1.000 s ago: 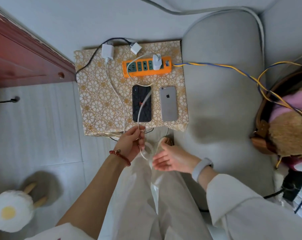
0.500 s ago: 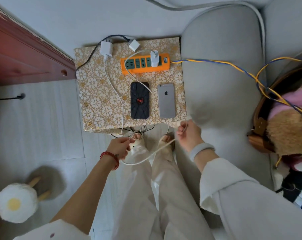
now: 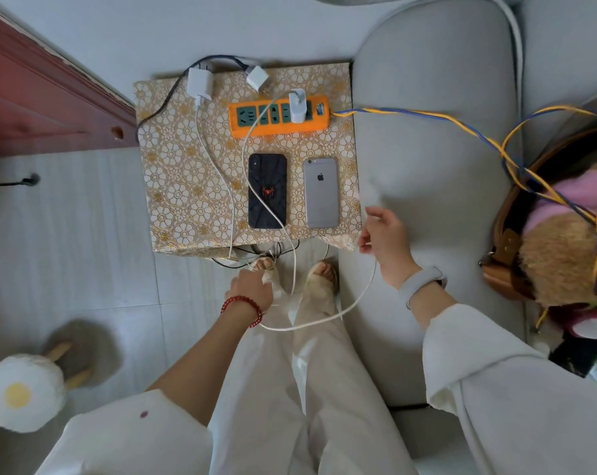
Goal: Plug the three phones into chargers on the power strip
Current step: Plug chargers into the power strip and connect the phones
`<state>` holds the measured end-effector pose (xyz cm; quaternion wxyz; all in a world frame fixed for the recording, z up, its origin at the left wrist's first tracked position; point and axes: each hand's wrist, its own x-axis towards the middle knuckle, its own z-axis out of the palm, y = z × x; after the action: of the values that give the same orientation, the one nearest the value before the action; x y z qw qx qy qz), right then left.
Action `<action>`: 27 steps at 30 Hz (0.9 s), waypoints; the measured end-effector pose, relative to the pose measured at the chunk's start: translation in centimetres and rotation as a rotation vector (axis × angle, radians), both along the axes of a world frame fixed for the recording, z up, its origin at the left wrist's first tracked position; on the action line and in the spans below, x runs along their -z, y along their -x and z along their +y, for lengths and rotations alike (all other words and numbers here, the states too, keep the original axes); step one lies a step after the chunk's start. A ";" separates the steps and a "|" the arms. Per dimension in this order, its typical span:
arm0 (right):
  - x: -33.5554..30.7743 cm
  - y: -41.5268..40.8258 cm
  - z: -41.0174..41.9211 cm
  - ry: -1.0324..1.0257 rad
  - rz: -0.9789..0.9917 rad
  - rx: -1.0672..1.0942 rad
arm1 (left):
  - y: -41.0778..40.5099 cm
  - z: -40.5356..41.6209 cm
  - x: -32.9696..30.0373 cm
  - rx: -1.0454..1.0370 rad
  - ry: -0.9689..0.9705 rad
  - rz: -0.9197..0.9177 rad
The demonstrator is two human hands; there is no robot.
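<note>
Orange power strip [image 3: 279, 115] at the far side of a gold floral-patterned box top [image 3: 173, 186], one white charger [image 3: 297, 106] plugged in toward its right end. From that charger, a white cable [image 3: 319, 320] running near-left across the strip, over the black phone, off the near edge, then sagging in a loop between both hands. Black phone [image 3: 267, 190] with a red spider mark and silver phone [image 3: 321, 193] lying side by side, face down, nearer than the strip; black on the left, silver on the right. Only two phones in view. Two loose white chargers [image 3: 199, 84] [image 3: 257, 77] at the far edge, unplugged, one trailing a second white cable [image 3: 218, 173] toward the near edge.

Right hand [image 3: 386, 240], just right of the box's near corner, fingers pinched narrowly on the white cable. Left hand [image 3: 252, 291], red bead bracelet at the wrist, low by the feet, holding the cable's other stretch; exact grip hard to tell.

Grey sofa [image 3: 437, 132] on the right; fried-egg plush [image 3: 19, 392] on the tile floor [image 3: 67, 255], near left.
</note>
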<state>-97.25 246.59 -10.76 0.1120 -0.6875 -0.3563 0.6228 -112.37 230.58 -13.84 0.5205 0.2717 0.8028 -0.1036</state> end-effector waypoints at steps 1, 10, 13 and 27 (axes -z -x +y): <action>0.3 -0.1 -0.4 0.012 -0.028 -0.052 | 0.0 0.8 -0.1 -0.030 -0.050 0.040; 4.0 0.3 -3.0 -0.257 -0.289 -0.308 | -1.2 10.0 1.7 -0.214 -0.435 0.053; 5.2 0.9 -3.2 -0.258 -0.342 -0.275 | -2.2 12.3 3.7 -0.190 -0.415 0.083; 5.1 -0.8 -3.4 -0.421 -0.394 -0.352 | -5.1 16.3 5.9 -0.395 -0.357 0.210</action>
<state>-96.46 243.21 -15.81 0.0715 -0.6844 -0.6051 0.4004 -107.25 246.85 -19.78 0.3885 0.1851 0.8953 0.1153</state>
